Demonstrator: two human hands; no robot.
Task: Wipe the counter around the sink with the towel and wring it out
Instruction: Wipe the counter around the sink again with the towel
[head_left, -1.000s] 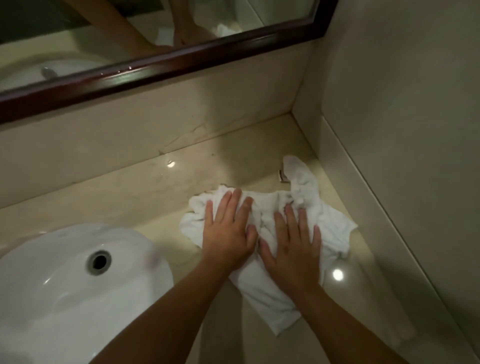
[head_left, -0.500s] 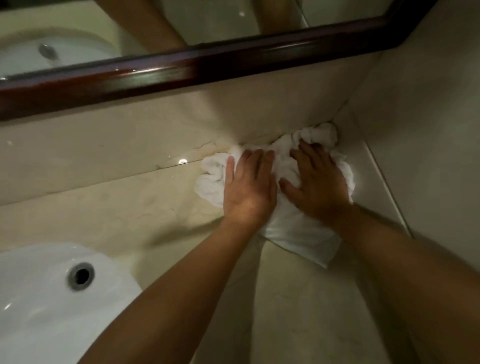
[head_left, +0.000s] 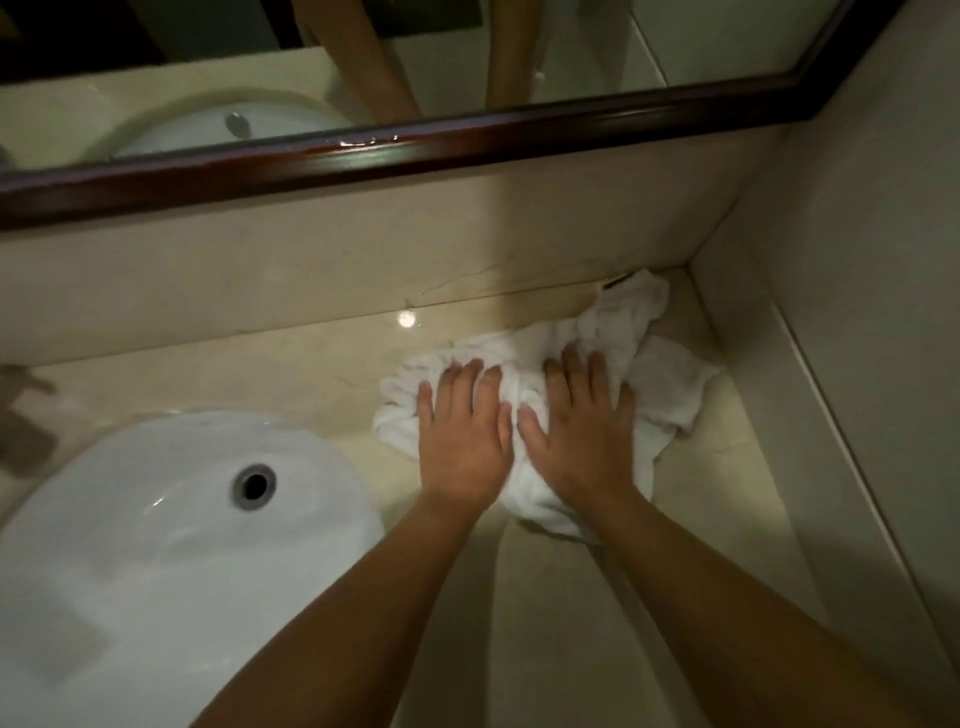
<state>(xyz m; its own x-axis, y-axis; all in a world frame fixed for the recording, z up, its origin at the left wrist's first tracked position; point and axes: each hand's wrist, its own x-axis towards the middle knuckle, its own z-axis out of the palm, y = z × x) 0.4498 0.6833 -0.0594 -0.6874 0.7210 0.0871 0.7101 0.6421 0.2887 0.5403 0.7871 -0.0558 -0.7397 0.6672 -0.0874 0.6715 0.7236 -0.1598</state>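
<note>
A crumpled white towel (head_left: 670, 379) lies on the beige marble counter (head_left: 311, 379), to the right of the sink and close to the back right corner. Both my hands rest on top of it, side by side. My left hand (head_left: 462, 441) presses palm down on the towel's left part, fingers spread and dug into the folds. My right hand (head_left: 582, 441) presses the same way on its middle. One end of the towel reaches up into the corner. The white oval sink (head_left: 156, 545) is at the lower left.
A dark wood mirror frame (head_left: 415, 150) runs above the marble backsplash. The side wall (head_left: 857, 364) with its low ledge closes off the counter on the right. A blurred faucet part (head_left: 21, 415) shows at the left edge. The sink's round hole (head_left: 253, 486) faces me.
Both hands pushed the towel away into the back corner, then drew it back toward me and slightly left. The towel is now more spread out and the sink shows more.
</note>
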